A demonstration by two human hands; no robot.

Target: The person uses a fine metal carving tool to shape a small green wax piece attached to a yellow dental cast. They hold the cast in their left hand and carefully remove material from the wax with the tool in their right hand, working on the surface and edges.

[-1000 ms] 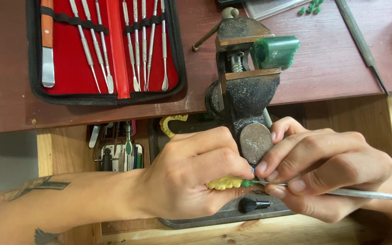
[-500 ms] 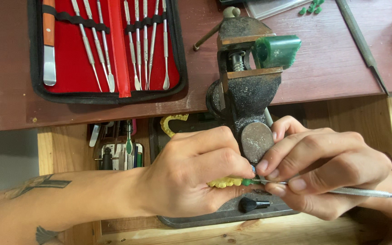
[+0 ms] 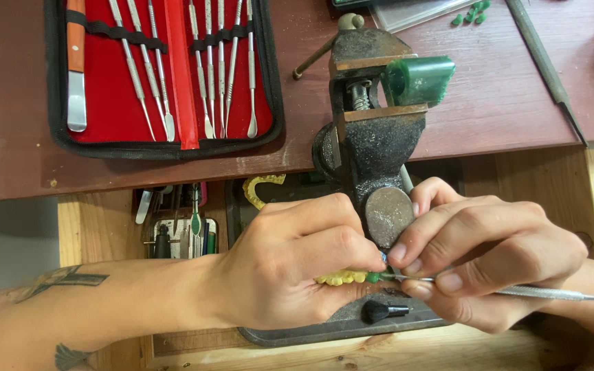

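A reddish-brown workbench (image 3: 489, 103) carries an open red tool case (image 3: 166, 75) and a black vise (image 3: 379, 137) gripping green wax (image 3: 419, 77). Below it, the left hand (image 3: 297, 268) pinches a small yellow piece (image 3: 342, 277), steadying it, while the right hand (image 3: 489, 261) pinches a thin metal tool (image 3: 551, 294) pencil-style, its tip at the piece, just beyond the left fingertips

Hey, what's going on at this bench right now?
A person is doing fine handwork just in front of a small bench vise. The left hand pinches a small yellow and green piece, while the right hand holds a thin metal tool like a pen, its tip at the piece. A green block sits clamped in the vise. An open red tool case full of slim metal picks lies on the dark red tabletop, untouched.
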